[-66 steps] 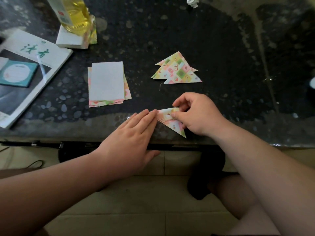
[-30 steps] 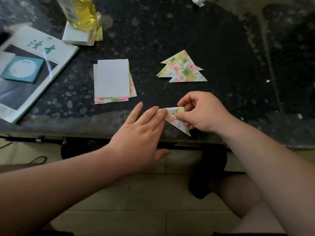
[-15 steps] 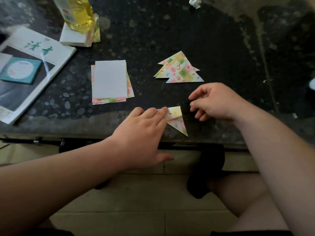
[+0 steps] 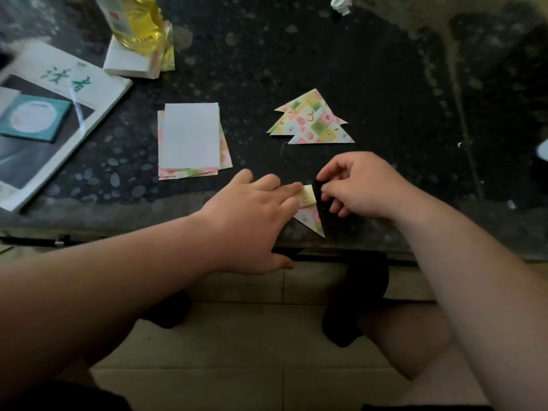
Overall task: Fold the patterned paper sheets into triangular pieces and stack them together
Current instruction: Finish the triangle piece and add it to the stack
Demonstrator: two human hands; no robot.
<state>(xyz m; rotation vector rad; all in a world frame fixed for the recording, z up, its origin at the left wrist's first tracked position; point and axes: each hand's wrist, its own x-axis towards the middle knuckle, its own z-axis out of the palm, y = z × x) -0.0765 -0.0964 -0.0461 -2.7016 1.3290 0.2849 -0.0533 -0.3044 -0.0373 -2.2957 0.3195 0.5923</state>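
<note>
— On the dark speckled worktop (image 4: 385, 69), what is the biggest thing?

— A white magazine (image 4: 98, 93) with green characters on it, lying askew at the left edge.

— And the hands?

— Both are at the near edge, around its middle. The left hand (image 4: 252, 221) lies palm down, its fingers nearly straight and pressed flat, with the thumb hanging off the edge. The right hand (image 4: 364, 188) is just beside it, fingers curled inward and clenched on nothing. A narrow dark gap shows in front of their tips.

— Where are the unfolded sheets?

— A stack of sheets (image 4: 191, 134) sits left of centre, a white side on top and patterned edges peeking out along the bottom and right.

— Anything finished?

— A stack of triangles (image 4: 311, 120), patterned and fanned out, sits near the centre, just beyond the right hand and apart from it.

— The far left corner?

— A bottle (image 4: 139, 22) of yellow liquid stands on a white paper pad (image 4: 124, 60).

— Smaller things?

— A teal card (image 4: 32, 117) rests on the magazine. The folded piece (image 4: 311, 218) lies at the near edge, its point aimed off the worktop. The left fingertips pin its upper flap, and the right fingers are just beside it. A crumpled white scrap (image 4: 341, 4) lies at the far edge.
</note>
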